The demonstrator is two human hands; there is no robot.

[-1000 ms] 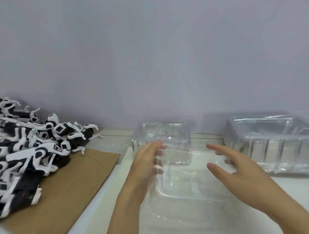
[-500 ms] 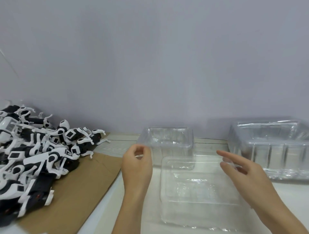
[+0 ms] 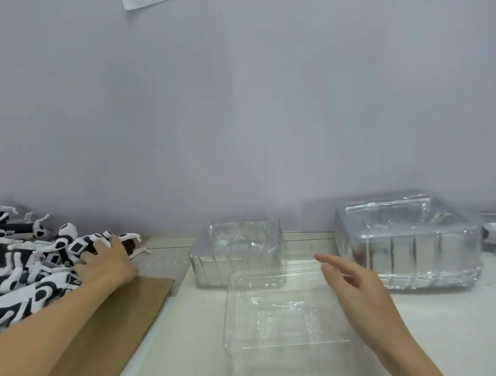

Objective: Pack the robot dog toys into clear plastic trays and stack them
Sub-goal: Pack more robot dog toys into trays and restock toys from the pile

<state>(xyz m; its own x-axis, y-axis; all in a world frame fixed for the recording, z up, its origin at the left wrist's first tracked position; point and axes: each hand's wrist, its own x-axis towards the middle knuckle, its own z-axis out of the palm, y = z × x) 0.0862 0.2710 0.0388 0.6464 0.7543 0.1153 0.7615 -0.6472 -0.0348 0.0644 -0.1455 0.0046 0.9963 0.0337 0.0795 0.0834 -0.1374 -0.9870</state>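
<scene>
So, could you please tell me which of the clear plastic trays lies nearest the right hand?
The shallow single tray at the front, just beneath the right hand; the small stack and large stack stand farther back.

A plain grey-lilac wall [image 3: 241, 107] fills the far side of the scene, from the top edge down to the worktop [image 3: 442, 316]. At the wall's upper left a corner of white paper [image 3: 139, 3] shows, cut off by the top edge (any print on it cannot be read). The worktop is pale, with a lighter wood-grain strip [image 3: 166, 257] along its far edge by the wall. A flat sheet of brown cardboard [image 3: 118, 322] lies on the left part of it, running from the near left toward the middle, its right edge slanting. At the far right edge sits a small dark-and-white object [image 3: 489, 236], blurred and cut off.
</scene>
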